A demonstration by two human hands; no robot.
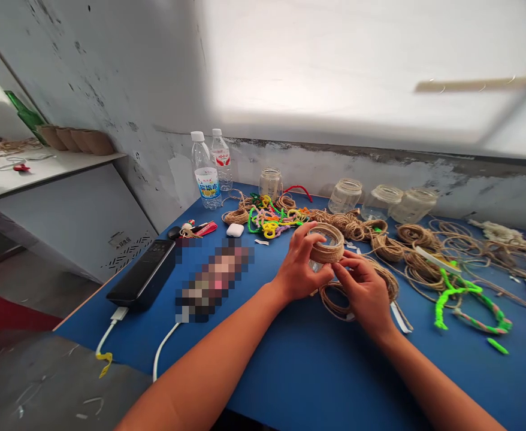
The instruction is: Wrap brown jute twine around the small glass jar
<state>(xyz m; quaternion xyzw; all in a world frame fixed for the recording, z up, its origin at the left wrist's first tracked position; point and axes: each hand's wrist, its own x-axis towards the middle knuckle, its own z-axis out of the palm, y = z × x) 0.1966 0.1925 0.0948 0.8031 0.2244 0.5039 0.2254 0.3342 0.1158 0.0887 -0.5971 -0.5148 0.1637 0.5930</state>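
My left hand (301, 263) is closed round a glass jar (314, 266) whose upper part is wrapped in rows of brown twine (326, 254). The jar's mouth tilts towards me, and most of its body is hidden by my fingers. My right hand (365, 290) is closed at the jar's right side, thumb and fingertips pinching the twine at the lower edge of the wrapping. Below and behind the hands lie loose coils of twine (335, 299), partly covered by the right hand.
Along the wall stand glass jars (344, 196) and two plastic bottles (206, 182). Twine bundles (386, 246) and coloured pipe cleaners (269, 218) spread across the blue table (317, 371). To the left lie a black power bank (141, 275), keys (191, 230) and a white earphone case (235, 230).
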